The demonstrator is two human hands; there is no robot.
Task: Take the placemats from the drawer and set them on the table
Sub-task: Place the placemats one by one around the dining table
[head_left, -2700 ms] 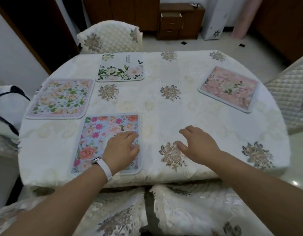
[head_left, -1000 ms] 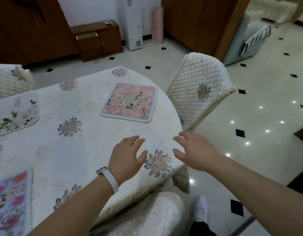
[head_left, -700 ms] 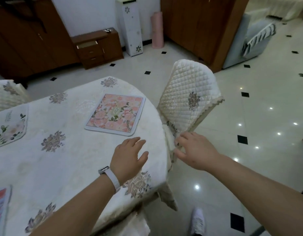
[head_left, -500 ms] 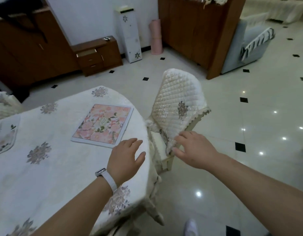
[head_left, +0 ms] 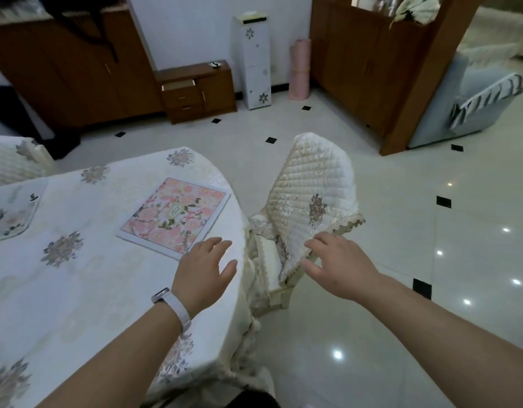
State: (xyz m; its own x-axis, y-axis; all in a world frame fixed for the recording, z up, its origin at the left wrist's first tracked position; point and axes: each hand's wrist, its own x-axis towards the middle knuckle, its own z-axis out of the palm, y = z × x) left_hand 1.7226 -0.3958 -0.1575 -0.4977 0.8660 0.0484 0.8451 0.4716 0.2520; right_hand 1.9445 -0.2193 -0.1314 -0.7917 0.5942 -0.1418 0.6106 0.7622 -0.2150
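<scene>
A pink floral placemat (head_left: 175, 216) lies flat near the right edge of the table (head_left: 77, 290), which wears a cream flowered cloth. A white placemat with green leaves (head_left: 10, 213) shows partly at the left edge. My left hand (head_left: 203, 270), with a white wristband, hovers open over the table's right rim just below the pink mat. My right hand (head_left: 335, 265) is open and empty, in front of the quilted chair back (head_left: 310, 189). Across the room, a low brown cabinet (head_left: 198, 89) has its top drawer (head_left: 179, 84) pulled open.
The quilted chair stands close against the table's right side. Another quilted chair (head_left: 13, 157) is at the far left. A shiny tiled floor (head_left: 401, 231) stretches right and toward the cabinet. A wooden partition (head_left: 381, 69) and a blue sofa (head_left: 460, 98) stand at the right.
The view has swung right, away from the table's middle toward the chair and floor. Both hands stay open and empty. The blue placemat and the purple-edged one have left the view.
</scene>
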